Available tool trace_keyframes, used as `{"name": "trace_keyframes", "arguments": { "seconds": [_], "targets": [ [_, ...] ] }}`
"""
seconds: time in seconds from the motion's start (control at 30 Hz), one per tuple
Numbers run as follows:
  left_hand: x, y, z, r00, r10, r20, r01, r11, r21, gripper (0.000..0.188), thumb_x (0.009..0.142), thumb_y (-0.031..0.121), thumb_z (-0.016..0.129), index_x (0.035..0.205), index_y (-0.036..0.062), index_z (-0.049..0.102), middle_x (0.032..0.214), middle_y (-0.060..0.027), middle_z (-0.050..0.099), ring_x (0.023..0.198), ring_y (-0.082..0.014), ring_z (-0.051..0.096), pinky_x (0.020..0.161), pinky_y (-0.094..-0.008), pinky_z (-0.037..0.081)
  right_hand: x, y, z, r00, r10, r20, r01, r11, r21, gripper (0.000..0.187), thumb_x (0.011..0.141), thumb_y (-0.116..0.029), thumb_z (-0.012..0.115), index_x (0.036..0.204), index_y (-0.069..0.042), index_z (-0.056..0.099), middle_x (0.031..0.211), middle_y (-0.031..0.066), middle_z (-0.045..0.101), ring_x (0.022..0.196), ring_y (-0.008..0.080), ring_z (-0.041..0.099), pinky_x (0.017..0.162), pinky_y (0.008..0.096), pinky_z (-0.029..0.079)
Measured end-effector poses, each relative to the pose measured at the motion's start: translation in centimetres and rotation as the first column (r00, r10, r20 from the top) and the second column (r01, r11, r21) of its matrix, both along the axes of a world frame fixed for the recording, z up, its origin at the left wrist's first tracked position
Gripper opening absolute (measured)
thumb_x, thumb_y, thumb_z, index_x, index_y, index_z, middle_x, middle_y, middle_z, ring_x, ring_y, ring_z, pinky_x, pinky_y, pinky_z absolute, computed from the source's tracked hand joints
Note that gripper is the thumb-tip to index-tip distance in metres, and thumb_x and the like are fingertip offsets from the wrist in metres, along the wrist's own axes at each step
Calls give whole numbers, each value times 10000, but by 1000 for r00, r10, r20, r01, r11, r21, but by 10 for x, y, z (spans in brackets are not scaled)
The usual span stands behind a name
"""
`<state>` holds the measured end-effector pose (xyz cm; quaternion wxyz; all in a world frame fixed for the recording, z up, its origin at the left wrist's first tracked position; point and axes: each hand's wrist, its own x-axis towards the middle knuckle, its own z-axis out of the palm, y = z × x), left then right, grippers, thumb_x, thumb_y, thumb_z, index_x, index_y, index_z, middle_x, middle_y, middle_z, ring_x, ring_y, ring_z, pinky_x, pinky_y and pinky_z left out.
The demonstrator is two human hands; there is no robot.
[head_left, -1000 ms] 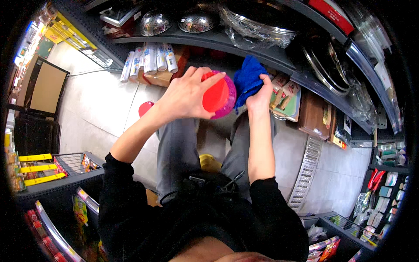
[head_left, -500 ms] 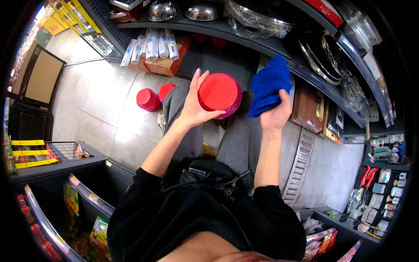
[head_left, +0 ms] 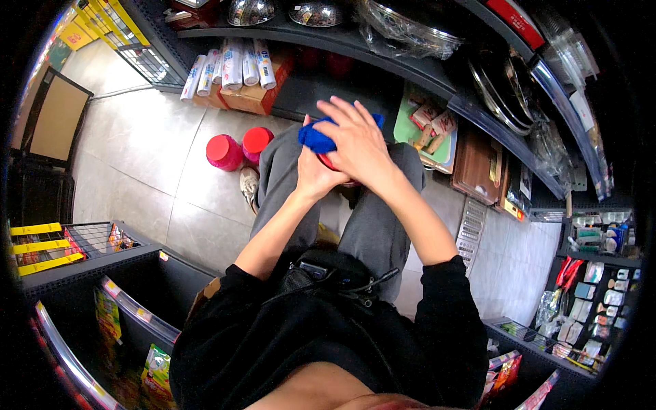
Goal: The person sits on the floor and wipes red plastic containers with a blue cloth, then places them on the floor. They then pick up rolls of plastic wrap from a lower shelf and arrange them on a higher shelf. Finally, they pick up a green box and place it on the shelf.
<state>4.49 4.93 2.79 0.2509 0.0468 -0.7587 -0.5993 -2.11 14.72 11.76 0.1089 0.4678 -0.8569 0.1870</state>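
Between my knees stands a jar (head_left: pixel 326 162) with a red lid, mostly covered by my hands and a blue cloth (head_left: pixel 314 139). My left hand (head_left: pixel 314 178) grips the jar from its left side. Over the top, my right hand (head_left: pixel 359 147) presses the bunched cloth onto the lid, its fingers partly spread and slightly blurred. On the floor left of my knee are two similar pink jars with red lids, one nearer the left (head_left: pixel 224 152) and one touching my leg (head_left: pixel 257 142).
A shelf (head_left: pixel 328 37) ahead carries metal bowls and wrapped pans. Below it, white rolls (head_left: pixel 232 65) lie on a cardboard box (head_left: pixel 253 99). Cutting boards (head_left: pixel 477 164) lean at the right. Store racks (head_left: pixel 137 311) stand close behind at both sides.
My right hand has brought the blue cloth leftward from beside the jar onto its lid. The green board behind has come into view. My left hand keeps its grip on the jar.
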Motion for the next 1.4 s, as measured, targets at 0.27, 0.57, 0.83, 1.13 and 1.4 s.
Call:
{"name": "trace_keyframes", "arguments": {
  "seconds": [0.27, 0.57, 0.83, 1.13, 1.4],
  "targets": [
    [-2, -2, 1, 998, 9, 60, -4, 996, -92, 1358, 461, 353, 908, 1458, -13, 61, 1357, -233, 435, 1259, -357, 439, 1071, -425, 334, -83, 27, -3, 943, -326, 71, 330, 941, -71, 305, 713, -146, 638, 1000, -42, 641, 978, 177, 638, 906, 359, 628, 807, 454, 509],
    [6, -6, -2, 983, 39, 180, -34, 999, -27, 1376, 418, 371, 918, 1461, 3, 101, 1310, -264, 441, 1198, -375, 476, 1018, -436, 387, -27, 19, -12, 982, 174, 71, -153, 960, -234, 392, 595, -163, 700, 976, -71, 697, 1138, 98, 650, 1129, 262, 583, 1018, 441, 409],
    [-3, -7, -14, 997, -22, -80, 16, 997, -75, 1248, 476, 332, 890, 1456, 14, 186, 1338, -206, 466, 1240, -353, 455, 1052, -437, 331, -3, 43, -4, 929, 335, 157, -262, 896, -359, 260, 505, -154, 703, 742, -52, 669, 778, 103, 663, 801, 272, 643, 860, 403, 456],
    [-1, -13, 53, 995, -26, 98, 78, 812, -579, 1132, 514, 448, 853, 1405, 0, 318, 1219, -196, 475, 1139, -349, 455, 965, -446, 370, -26, 94, -2, 730, 225, 645, 554, 359, -752, 278, 645, -154, 511, 834, 7, 635, 903, 138, 656, 840, 271, 614, 845, 362, 475],
    [-2, -11, 30, 993, 112, -37, -117, 896, -428, 1034, 458, 389, 868, 1320, 15, 436, 1195, -182, 490, 1106, -344, 482, 968, -435, 384, -89, 40, 2, 574, 523, 630, 805, -217, -553, 513, 794, -330, 422, 1194, -56, 588, 1232, 152, 594, 1122, 357, 543, 1013, 489, 387]
  ]
}}
